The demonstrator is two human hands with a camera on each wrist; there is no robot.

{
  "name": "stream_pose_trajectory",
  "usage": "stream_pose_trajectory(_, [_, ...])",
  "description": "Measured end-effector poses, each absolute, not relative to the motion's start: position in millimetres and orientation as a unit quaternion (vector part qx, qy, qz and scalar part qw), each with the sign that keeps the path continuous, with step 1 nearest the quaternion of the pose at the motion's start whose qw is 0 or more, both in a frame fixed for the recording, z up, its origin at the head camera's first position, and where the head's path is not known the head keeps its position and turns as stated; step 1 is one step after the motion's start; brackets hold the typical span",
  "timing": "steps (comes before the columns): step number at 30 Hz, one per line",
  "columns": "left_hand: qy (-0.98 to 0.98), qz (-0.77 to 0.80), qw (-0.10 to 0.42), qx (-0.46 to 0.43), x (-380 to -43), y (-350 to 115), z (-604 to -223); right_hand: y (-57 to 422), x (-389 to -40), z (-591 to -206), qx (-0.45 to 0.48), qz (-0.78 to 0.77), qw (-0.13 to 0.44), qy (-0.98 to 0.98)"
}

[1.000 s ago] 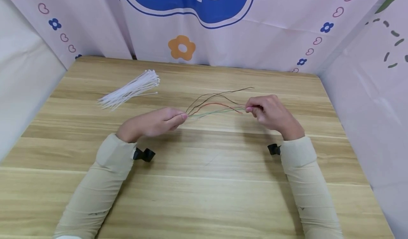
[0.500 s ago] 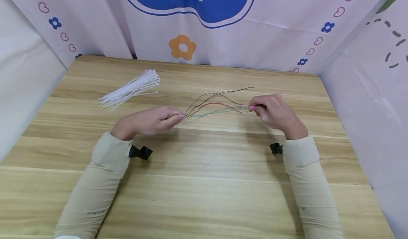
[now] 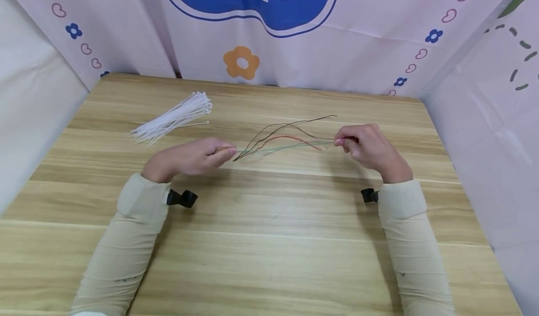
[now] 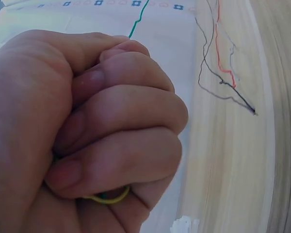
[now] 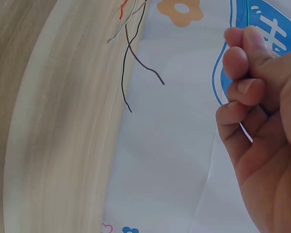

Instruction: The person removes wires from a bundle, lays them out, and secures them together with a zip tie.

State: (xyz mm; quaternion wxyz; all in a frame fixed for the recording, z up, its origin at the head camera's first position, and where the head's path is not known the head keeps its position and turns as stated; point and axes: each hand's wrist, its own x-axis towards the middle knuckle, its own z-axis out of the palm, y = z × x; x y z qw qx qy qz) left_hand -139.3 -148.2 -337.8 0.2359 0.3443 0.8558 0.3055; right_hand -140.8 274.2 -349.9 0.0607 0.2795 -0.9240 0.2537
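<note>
My left hand (image 3: 191, 157) grips a green wire (image 4: 138, 22), its fingers curled into a fist. A yellow wire (image 4: 110, 200) loops out below the little finger in the left wrist view. Across from it, my right hand (image 3: 368, 148) pinches the green wire (image 5: 248, 12) between thumb and forefinger, so the wire runs between both hands. Beneath it, dark wires (image 3: 310, 120) and a red wire (image 3: 286, 137) lie loosely spread on the table. Their left ends come together in a point just right of the left fingertips, outside the hand.
A bundle of white cable ties (image 3: 174, 117) lies on the wooden table (image 3: 269, 260) at the back left, with a single tie beside it. A printed cloth (image 3: 349, 58) hangs behind the table's rear edge, and pale cloth stands at both sides.
My hands have drawn apart, left hand leftward and right hand rightward. The gathered ends of the dark and red wires have come out of the left hand; these wires stayed in place.
</note>
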Motion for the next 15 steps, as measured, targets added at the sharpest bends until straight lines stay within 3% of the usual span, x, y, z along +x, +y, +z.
stream_pose_trajectory(15, [0.864,0.306,0.227,0.329,-146,-170,-339,283,-142,-350,0.286,0.257,0.096,-0.918])
